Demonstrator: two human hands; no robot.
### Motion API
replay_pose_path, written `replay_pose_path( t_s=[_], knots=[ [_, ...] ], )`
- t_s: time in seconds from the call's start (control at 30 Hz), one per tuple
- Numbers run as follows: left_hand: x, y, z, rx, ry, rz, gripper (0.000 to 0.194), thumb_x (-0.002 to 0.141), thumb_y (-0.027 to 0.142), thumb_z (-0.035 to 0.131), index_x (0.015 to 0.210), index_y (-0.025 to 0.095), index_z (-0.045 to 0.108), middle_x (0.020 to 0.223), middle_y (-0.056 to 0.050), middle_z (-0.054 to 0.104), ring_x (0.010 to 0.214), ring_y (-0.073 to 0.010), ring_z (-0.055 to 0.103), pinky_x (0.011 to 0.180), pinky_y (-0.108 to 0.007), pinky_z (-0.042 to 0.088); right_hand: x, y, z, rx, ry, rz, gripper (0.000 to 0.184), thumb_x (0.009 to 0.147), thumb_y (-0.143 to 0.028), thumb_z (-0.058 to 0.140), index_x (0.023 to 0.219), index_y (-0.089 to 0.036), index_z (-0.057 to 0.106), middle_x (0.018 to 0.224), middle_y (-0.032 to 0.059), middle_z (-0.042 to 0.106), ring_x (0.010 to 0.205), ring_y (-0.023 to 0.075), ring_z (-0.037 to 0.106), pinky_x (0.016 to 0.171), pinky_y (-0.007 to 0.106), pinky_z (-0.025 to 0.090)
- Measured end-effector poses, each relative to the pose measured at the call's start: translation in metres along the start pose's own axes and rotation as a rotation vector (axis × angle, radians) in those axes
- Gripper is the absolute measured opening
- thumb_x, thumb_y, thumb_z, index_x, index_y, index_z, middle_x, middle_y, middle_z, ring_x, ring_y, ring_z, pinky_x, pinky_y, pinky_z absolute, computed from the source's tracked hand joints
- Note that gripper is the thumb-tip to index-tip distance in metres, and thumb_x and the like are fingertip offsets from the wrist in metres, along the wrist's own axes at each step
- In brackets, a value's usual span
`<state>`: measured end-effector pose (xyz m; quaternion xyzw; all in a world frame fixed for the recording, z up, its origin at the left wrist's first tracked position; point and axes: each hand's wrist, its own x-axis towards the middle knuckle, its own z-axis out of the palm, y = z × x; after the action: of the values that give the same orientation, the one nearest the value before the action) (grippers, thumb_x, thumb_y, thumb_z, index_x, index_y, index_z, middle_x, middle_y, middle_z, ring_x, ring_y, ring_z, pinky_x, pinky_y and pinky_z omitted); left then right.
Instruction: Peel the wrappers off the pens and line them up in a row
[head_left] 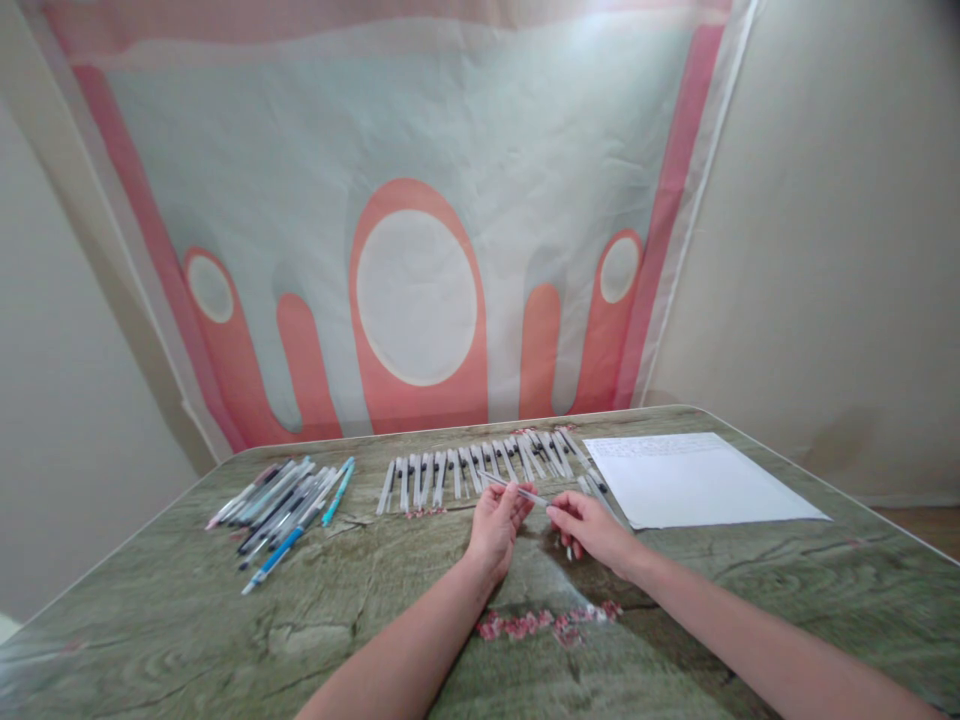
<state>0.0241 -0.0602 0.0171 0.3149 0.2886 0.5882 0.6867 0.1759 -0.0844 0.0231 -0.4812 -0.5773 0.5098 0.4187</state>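
Note:
A slim pen (536,497) lies slantwise between my two hands above the middle of the table. My left hand (496,528) is closed, its thumb and fingers pinching the pen partway along. The pen's right end is gripped between the thumb and fingers of my right hand (592,528). Below the right fingers pokes a small pale tip (569,552); I cannot make out what it belongs to. Just beyond the hands runs a row of pale translucent pens with dark bands (439,478), several of them side by side. A few more lie right of my right hand.
To the left a loose pile of mixed pens (289,505) lies on the wood-patterned table (187,640), with a blue pen (283,560) at its near side. A sheet of paper with writing along its top (697,485) lies to the right. Behind hangs a patterned cloth (420,120).

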Motion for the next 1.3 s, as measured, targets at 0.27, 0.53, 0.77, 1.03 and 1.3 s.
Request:
replay_pose_path(
  t_s=[0.27, 0.53, 0.77, 1.03, 1.3],
  knots=[
    [0.0, 0.001, 0.0, 0.002, 0.002, 0.004, 0.028, 0.068, 0.031, 0.062, 0.074, 0.017, 0.039, 0.085, -0.006, 0.063, 0.081, -0.0137, 0.06, 0.077, -0.028, 0.045, 0.001, 0.001, 0.001, -0.008, 0.001, 0.019, 0.036, 0.076, -0.05, 0.044, 0.077, -0.015, 0.054, 0.06, -0.0021, 0.055, 0.041, 0.0047, 0.046, 0.031, 0.014, 0.034],
    [-0.002, 0.001, 0.004, 0.009, 0.039, 0.017, 0.027, 0.068, 0.031, 0.062, 0.073, 0.017, 0.039, 0.081, -0.005, 0.062, 0.076, -0.0106, 0.06, 0.073, -0.024, 0.045, -0.001, 0.004, 0.003, -0.022, 0.079, -0.013, 0.032, 0.07, -0.045, 0.055, 0.082, -0.016, 0.052, 0.058, -0.0046, 0.049, 0.044, 0.0053, 0.046, 0.032, 0.013, 0.034],
    [-0.002, 0.002, 0.004, 0.011, 0.06, 0.019, 0.028, 0.066, 0.032, 0.063, 0.072, 0.016, 0.04, 0.081, -0.004, 0.062, 0.076, -0.0109, 0.06, 0.074, -0.024, 0.044, 0.001, 0.0, 0.003, 0.013, 0.002, 0.062, 0.04, 0.077, -0.051, 0.042, 0.079, -0.014, 0.055, 0.068, 0.0029, 0.059, 0.043, 0.0057, 0.048, 0.03, 0.014, 0.034],
    [-0.002, 0.002, 0.005, 0.013, 0.057, 0.03, 0.029, 0.065, 0.032, 0.064, 0.071, 0.017, 0.04, 0.08, -0.004, 0.062, 0.077, -0.012, 0.06, 0.074, -0.026, 0.044, -0.001, -0.001, 0.003, -0.038, 0.048, 0.011, 0.033, 0.07, -0.048, 0.054, 0.079, -0.016, 0.049, 0.055, -0.0055, 0.049, 0.04, 0.0049, 0.044, 0.032, 0.014, 0.034],
    [0.0, 0.001, 0.003, -0.005, 0.077, 0.033, 0.027, 0.067, 0.031, 0.063, 0.073, 0.016, 0.04, 0.08, -0.004, 0.061, 0.077, -0.0111, 0.06, 0.074, -0.024, 0.045, -0.004, -0.006, 0.003, 0.02, 0.041, 0.009, 0.023, 0.073, -0.04, 0.049, 0.075, -0.017, 0.047, 0.053, -0.0065, 0.049, 0.038, 0.0044, 0.043, 0.032, 0.014, 0.033]
  ],
)
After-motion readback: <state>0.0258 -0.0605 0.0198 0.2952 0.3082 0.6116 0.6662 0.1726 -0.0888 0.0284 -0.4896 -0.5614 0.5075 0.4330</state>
